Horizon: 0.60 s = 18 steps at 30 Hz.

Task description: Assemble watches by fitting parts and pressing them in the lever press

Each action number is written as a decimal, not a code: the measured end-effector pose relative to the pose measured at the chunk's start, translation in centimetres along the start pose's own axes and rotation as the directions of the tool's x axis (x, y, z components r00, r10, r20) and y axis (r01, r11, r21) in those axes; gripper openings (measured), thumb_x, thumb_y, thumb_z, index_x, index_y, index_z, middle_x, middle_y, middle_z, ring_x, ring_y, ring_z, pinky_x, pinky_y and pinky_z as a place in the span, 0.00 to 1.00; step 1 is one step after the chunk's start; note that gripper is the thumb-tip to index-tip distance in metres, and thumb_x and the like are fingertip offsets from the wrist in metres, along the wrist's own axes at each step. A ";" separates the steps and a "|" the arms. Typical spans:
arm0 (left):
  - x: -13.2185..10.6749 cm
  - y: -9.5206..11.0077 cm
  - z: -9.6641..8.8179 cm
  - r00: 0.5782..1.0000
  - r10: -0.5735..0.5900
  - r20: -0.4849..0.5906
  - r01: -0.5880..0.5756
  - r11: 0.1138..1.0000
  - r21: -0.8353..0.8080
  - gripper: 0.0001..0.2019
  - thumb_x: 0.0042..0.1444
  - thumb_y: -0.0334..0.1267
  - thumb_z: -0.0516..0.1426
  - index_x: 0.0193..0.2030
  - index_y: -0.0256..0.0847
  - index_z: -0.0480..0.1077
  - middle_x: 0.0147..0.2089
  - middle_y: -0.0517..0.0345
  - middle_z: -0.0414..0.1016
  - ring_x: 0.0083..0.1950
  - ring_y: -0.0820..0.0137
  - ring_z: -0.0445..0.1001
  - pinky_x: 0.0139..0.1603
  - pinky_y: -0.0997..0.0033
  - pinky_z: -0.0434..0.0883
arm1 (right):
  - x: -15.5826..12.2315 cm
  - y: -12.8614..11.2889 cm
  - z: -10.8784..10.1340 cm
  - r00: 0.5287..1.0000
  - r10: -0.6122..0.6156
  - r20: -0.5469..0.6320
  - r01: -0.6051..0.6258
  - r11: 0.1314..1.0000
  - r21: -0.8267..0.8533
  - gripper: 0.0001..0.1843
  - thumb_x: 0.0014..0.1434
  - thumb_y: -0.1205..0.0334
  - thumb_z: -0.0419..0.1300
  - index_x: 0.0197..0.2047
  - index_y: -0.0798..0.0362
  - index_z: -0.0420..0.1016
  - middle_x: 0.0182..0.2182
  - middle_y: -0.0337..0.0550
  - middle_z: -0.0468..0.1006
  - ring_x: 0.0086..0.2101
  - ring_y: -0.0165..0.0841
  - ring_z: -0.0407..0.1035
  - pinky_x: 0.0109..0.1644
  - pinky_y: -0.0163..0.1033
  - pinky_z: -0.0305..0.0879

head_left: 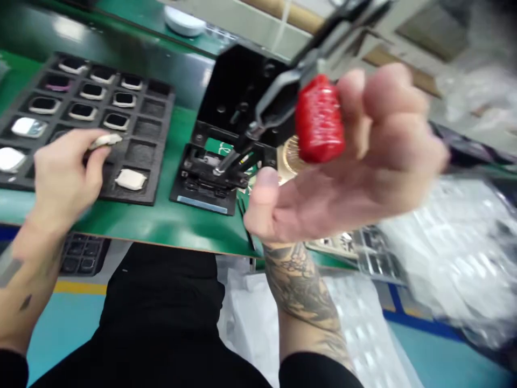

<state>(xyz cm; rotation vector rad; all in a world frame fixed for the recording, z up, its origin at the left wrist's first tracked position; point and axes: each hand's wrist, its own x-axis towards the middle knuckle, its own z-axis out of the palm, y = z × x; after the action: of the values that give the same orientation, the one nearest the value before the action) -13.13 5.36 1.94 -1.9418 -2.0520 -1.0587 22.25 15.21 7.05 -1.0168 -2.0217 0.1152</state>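
Note:
My left hand [70,175] pinches a pale watch case [105,140] between thumb and fingers, over the black compartment tray [161,145]. Several watch cases with dark faces sit in that tray's pockets, and a cream-coloured case [131,179] lies in its near right corner. Up at the right, my right hand [347,183] has its palm turned up and thumb spread away from the curved fingers. Its fingertips are beside the red grip [320,119] of a lever on a black toggle press [208,183]; whether they touch it I cannot tell.
The press stands on a green bench mat [177,226], right of the tray. Dark tweezers [247,229] lie beside its base. Clear plastic trays and bags [456,258] are piled at the right. A white round object [183,21] is on the shelf behind.

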 end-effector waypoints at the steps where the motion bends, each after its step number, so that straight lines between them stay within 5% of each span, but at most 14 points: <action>1: -1.4 1.3 0.1 0.998 0.011 -0.069 -0.017 0.996 -0.083 0.17 0.78 0.42 0.61 0.69 0.50 0.82 0.62 0.64 0.88 0.61 0.57 0.87 0.70 0.46 0.82 | -1.2 -0.3 -0.8 0.985 0.012 -0.170 -0.018 0.999 -0.030 0.28 0.80 0.42 0.55 0.71 0.50 0.72 0.59 0.59 0.77 0.66 0.56 0.77 0.57 0.60 0.86; 3: -4.4 4.2 0.8 0.999 0.020 -0.051 -0.031 0.972 -0.233 0.23 0.75 0.38 0.65 0.74 0.60 0.79 0.65 0.68 0.87 0.60 0.57 0.88 0.66 0.49 0.86 | -3.7 -0.5 -2.6 0.948 0.019 -0.319 -0.039 0.998 -0.056 0.20 0.80 0.49 0.55 0.66 0.50 0.74 0.54 0.56 0.79 0.55 0.48 0.82 0.54 0.56 0.85; 4: -5.7 5.6 1.5 0.996 0.028 -0.079 -0.051 0.954 -0.295 0.27 0.73 0.38 0.68 0.75 0.61 0.77 0.65 0.67 0.88 0.58 0.57 0.90 0.63 0.50 0.87 | -5.0 -0.4 -3.3 0.970 0.034 -0.241 -0.052 0.996 -0.067 0.17 0.80 0.52 0.57 0.64 0.50 0.74 0.50 0.53 0.81 0.49 0.45 0.82 0.52 0.53 0.84; 6: -7.6 8.4 3.2 1.000 0.024 0.006 -0.019 0.894 -0.448 0.30 0.72 0.36 0.69 0.77 0.61 0.76 0.66 0.63 0.87 0.57 0.57 0.91 0.63 0.52 0.88 | -7.7 0.2 -4.0 0.988 0.112 0.105 -0.096 0.985 -0.145 0.15 0.77 0.55 0.62 0.62 0.50 0.76 0.43 0.48 0.82 0.41 0.41 0.80 0.48 0.50 0.82; 7: -8.1 9.7 4.2 0.997 0.020 0.080 0.026 0.840 -0.542 0.29 0.72 0.36 0.69 0.77 0.59 0.76 0.66 0.61 0.88 0.55 0.58 0.91 0.62 0.54 0.88 | -9.0 0.7 -4.1 0.950 0.173 0.261 -0.118 0.970 -0.213 0.17 0.75 0.56 0.64 0.63 0.51 0.76 0.41 0.47 0.83 0.39 0.42 0.80 0.46 0.50 0.82; 9: -8.4 11.8 6.1 0.959 0.024 0.282 0.193 0.673 -0.714 0.24 0.75 0.37 0.67 0.75 0.54 0.78 0.61 0.57 0.90 0.50 0.61 0.92 0.57 0.59 0.89 | -11.4 1.8 -3.6 0.881 0.269 0.389 -0.135 0.932 -0.337 0.22 0.74 0.59 0.63 0.67 0.54 0.76 0.42 0.51 0.84 0.40 0.46 0.81 0.43 0.50 0.80; 12: -8.1 13.6 8.0 0.881 0.045 0.471 0.393 0.485 -0.781 0.20 0.77 0.40 0.65 0.73 0.47 0.79 0.52 0.55 0.91 0.44 0.65 0.91 0.50 0.65 0.89 | -13.9 2.9 -2.9 0.899 0.292 0.327 -0.240 0.952 -0.190 0.20 0.76 0.64 0.57 0.67 0.51 0.79 0.43 0.53 0.85 0.40 0.45 0.81 0.42 0.49 0.79; 15: -7.9 14.0 8.3 0.876 -0.005 0.482 0.429 0.462 -0.776 0.20 0.76 0.40 0.66 0.72 0.46 0.79 0.50 0.56 0.91 0.44 0.67 0.91 0.49 0.69 0.87 | -15.1 2.8 -3.2 0.930 0.266 0.253 -0.305 0.944 0.129 0.16 0.79 0.61 0.55 0.60 0.44 0.83 0.39 0.46 0.85 0.35 0.40 0.80 0.40 0.46 0.80; 18: -7.7 14.1 7.9 0.868 -0.034 0.496 0.471 0.374 -0.799 0.19 0.77 0.39 0.65 0.71 0.44 0.78 0.46 0.57 0.89 0.41 0.70 0.89 0.44 0.74 0.85 | -15.2 1.7 -3.7 0.960 0.219 0.175 -0.269 0.895 0.355 0.20 0.80 0.59 0.55 0.68 0.42 0.79 0.44 0.47 0.88 0.45 0.45 0.85 0.49 0.54 0.85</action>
<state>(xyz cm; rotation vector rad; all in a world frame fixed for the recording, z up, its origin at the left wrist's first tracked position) 3.93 2.37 -2.53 -2.4524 -2.2460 -2.5023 30.64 4.75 -1.14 -1.0276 -1.8772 0.6955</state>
